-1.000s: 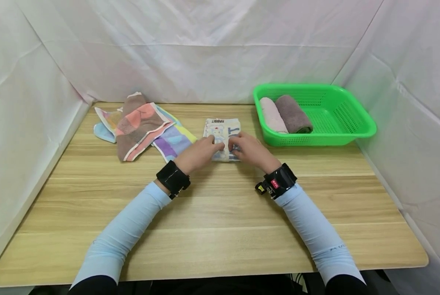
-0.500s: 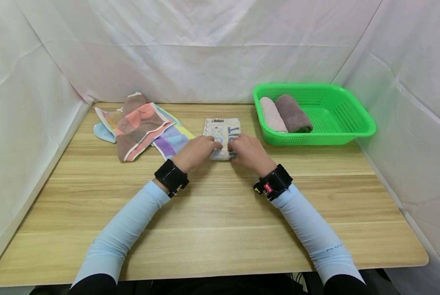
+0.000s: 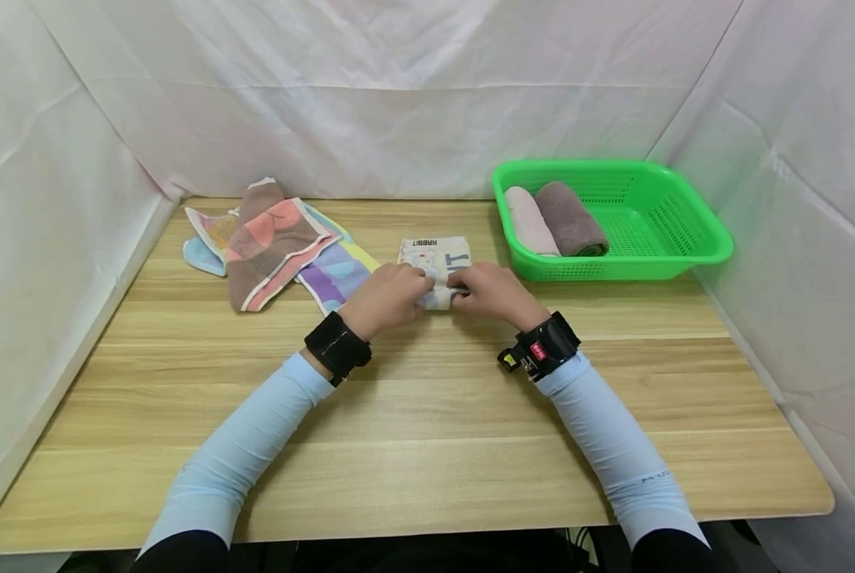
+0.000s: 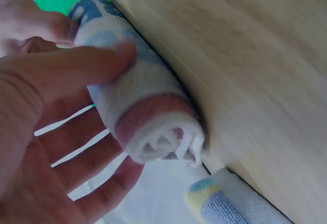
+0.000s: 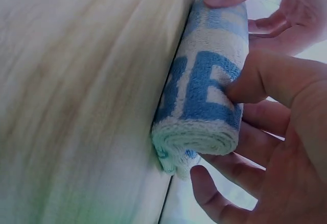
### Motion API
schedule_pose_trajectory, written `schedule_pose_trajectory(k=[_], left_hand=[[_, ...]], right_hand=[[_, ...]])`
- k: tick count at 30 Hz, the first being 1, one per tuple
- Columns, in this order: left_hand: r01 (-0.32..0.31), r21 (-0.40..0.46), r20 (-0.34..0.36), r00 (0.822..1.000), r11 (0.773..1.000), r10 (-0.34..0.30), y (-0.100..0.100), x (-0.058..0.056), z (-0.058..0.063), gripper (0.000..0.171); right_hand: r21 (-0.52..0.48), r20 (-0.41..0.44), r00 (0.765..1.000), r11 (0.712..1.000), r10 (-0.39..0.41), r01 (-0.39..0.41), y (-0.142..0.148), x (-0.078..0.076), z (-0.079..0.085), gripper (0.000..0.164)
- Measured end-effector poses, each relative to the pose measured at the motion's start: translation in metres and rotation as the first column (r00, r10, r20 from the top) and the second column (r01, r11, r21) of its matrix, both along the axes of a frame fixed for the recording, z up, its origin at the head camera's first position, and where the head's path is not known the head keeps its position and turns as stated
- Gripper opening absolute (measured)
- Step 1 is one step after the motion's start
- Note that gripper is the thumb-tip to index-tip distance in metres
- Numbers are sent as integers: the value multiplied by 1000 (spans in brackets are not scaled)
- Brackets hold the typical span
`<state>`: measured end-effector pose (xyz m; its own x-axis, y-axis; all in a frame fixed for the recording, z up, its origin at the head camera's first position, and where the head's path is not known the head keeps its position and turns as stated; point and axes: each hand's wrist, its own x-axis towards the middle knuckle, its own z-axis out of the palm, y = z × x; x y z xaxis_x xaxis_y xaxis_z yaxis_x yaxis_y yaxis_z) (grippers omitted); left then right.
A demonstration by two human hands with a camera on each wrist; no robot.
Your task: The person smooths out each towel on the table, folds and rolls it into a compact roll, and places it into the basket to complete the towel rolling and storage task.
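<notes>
White fabric sheeting (image 3: pixel 413 48) encloses the workspace at rear and both sides, meeting the rear edge of the wood-grain table (image 3: pixel 427 454). Light wood surface runs from the work area to the near edge, with the forearms in pale blue sleeves (image 3: pixel 234 446) crossing it. Green perforated basket (image 3: pixel 614 271) occupies the rear right corner; a gap separates it from the right hand (image 3: pixel 495 293). Loose heap of patterned cloths (image 3: pixel 277 247) lies at rear left, one end just beside the left hand (image 3: pixel 388 296). Printed towel (image 3: pixel 435 253) lies between both hands, its far part flat with "RABBIT" lettering visible in the head view only. Wrist views show its near portion as a roll: left end spiralled, with a reddish band; right end coiled tightly beneath blue lettering. Both hands hold the roll, each thumb on its surface and fingers (image 5: pixel 248 170) behind. Grey-brown rolled towel (image 3: pixel 571 219) and pink rolled towel (image 3: pixel 530 221) sit side by side at the basket's left.
</notes>
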<state>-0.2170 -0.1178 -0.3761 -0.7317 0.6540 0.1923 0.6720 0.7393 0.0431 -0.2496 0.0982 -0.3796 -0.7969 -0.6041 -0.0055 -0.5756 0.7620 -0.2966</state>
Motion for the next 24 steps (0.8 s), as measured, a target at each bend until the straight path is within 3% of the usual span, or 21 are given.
schedule_pose_trajectory(k=[4,7,12,18,24], left_hand=[[30,33,29,999,999,-31,-2,1,1,32],[36,37,73,997,999,-39,-3,0,1,38],[18,21,165,986,1000,-21,-5,-3,1,38],[-28,10,270,963,1000,24,-7,-4,1,50],[-60,42,305,951,997,44,-7,-4,-1,50]], right_hand=[[-29,64,998,1000,-3,5,2,0,1,18],[-47,66,998,999,17,-14,3,1,5,24],[-34,-38,997,997,64,-65,1,8,15,24],[129,-220,967,986,131,-105,-9,19,16,38],[131,-227,966,987,123,-94,-12,19,9,23]])
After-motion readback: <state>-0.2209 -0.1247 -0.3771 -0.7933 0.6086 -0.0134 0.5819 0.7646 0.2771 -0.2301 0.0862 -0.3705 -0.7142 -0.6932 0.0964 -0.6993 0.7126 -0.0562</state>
